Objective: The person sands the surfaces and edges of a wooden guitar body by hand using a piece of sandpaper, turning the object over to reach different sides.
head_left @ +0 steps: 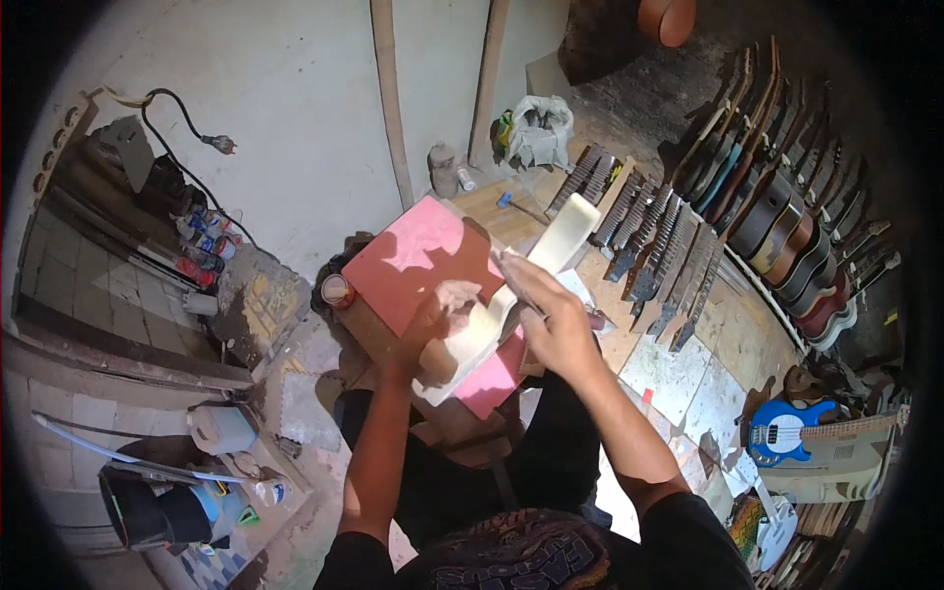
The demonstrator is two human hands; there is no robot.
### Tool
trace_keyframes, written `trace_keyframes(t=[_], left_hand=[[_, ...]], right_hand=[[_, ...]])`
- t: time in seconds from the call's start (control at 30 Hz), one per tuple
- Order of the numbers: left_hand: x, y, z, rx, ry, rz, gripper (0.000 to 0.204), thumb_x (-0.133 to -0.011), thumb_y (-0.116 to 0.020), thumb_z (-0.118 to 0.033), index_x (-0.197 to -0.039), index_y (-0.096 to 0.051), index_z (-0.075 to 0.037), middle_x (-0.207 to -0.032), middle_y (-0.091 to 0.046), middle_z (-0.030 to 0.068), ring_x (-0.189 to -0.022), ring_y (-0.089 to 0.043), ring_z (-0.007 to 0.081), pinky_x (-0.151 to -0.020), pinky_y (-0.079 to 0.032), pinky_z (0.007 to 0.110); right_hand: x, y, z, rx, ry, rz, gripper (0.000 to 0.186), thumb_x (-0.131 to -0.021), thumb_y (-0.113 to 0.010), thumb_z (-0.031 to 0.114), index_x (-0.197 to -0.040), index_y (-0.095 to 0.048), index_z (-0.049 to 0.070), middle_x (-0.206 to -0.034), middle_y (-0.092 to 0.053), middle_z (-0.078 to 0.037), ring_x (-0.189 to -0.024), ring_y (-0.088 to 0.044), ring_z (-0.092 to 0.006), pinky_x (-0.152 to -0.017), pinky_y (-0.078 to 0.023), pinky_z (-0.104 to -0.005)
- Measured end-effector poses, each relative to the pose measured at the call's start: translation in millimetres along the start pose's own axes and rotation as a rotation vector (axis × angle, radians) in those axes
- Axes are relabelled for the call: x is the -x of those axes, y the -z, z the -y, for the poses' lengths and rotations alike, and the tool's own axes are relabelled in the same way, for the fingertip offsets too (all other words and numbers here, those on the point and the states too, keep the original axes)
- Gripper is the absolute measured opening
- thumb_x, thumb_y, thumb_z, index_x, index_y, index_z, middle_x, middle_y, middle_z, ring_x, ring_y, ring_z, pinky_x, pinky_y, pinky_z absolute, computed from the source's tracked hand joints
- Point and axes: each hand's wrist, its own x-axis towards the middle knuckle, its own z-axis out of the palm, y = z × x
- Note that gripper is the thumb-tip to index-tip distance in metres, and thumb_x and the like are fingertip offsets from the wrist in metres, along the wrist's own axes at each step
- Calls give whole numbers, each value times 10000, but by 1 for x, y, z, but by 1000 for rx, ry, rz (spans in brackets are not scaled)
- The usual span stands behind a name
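1. the left hand [440,317] is partly open, its fingers loosely bent and pointing right; it shows no firm hold on anything, and whether it touches the piece below it cannot be told.
2. the right hand [553,313] is open too, fingers fairly straight and close together, reaching far and left, with the thumb apart from them; contact with the piece under it is hidden.
3. a pale cream curved piece [460,351] lies beneath and between the two hands. its near end sits close to the lap, just right of the left wrist, and a pale length shows beyond the right hand, toward the far right.
4. the right hand covers the middle, so whether both pale stretches are one part cannot be told.
5. a red board [388,277] lies under the near stretch, reaching farther left and far of the left hand.
6. a small round tin [337,291] stands just beside the board's left edge.
7. to the far right, dark slotted strips [644,221] lie in a row, well apart from the hands.
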Motion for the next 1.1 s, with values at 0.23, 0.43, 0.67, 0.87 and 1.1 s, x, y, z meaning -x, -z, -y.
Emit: trace_keyframes(t=[0.23,0.43,0.67,0.87,1.1], left_hand=[[-19,-7,-73,-600,165,348,790,-702,-923,-176,-1402,-585,-36,-1218,-707,46,-1109,-673,184,-980,-536,358],[-27,-10,-65,-655,227,52,441,-767,-899,-133,-1129,-676,-15,-1001,-741,49,-878,-701,153,-815,-563,327],[-22,-13,-54,-588,14,243,222,-871,-825,-130,-1005,-701,-3,-906,-707,38,-793,-662,127,-763,-536,312],[-25,-3,-66,-563,249,182,334,-853,-839,-118,-1124,-681,-4,-961,-709,50,-929,-682,150,-864,-546,321],[-17,-7,-64,-517,194,254,395,-883,-791,-110,-1228,-665,34,-1143,-716,102,-1111,-672,183,-969,-534,341]], right_hand=[[1,-10,12,-91,-52,18,583,-817,-548,-75,-1385,-648,5,-1482,-607,-211,-1370,-594,-372,-1159,-463,-408],[0,-12,7,-73,-28,0,600,-808,-552,-76,-1396,-636,6,-1493,-597,-208,-1369,-593,-374,-1155,-465,-407],[2,-11,7,-85,-30,5,607,-805,-549,-65,-1402,-633,7,-1492,-598,-210,-1379,-587,-374,-1161,-456,-406],[2,-13,-3,-90,-27,-43,619,-797,-539,-65,-1403,-637,18,-1480,-607,-214,-1367,-595,-381,-1165,-446,-413],[2,-17,4,-122,-50,-41,612,-800,-536,-68,-1397,-641,17,-1465,-614,-226,-1374,-588,-391,-1171,-438,-419]])
